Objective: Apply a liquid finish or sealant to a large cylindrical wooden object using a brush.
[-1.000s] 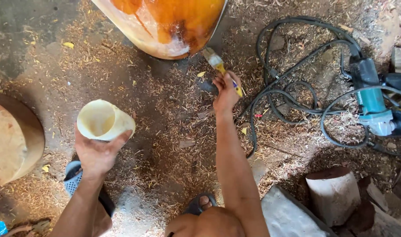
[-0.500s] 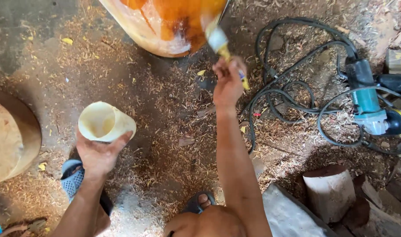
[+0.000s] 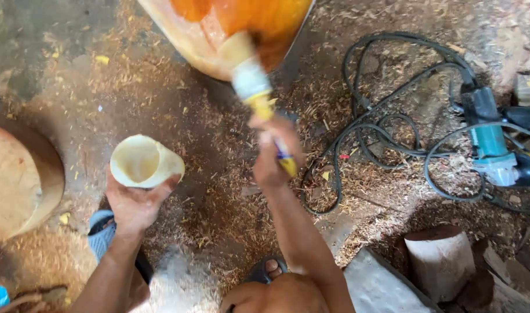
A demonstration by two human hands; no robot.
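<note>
Head view looks straight down at a sawdust-strewn floor. Left hand is closed around the base of a pale cream plastic cup, tilted with its open mouth facing up and away from the person. Right hand grips the yellow handle of a wide paintbrush, whose bristles touch the glossy orange-coated wooden piece just beyond that hand. Well to the right of the right hand lies a teal angle grinder amid coils of black cable. Left of the left hand sits a round wooden block.
</note>
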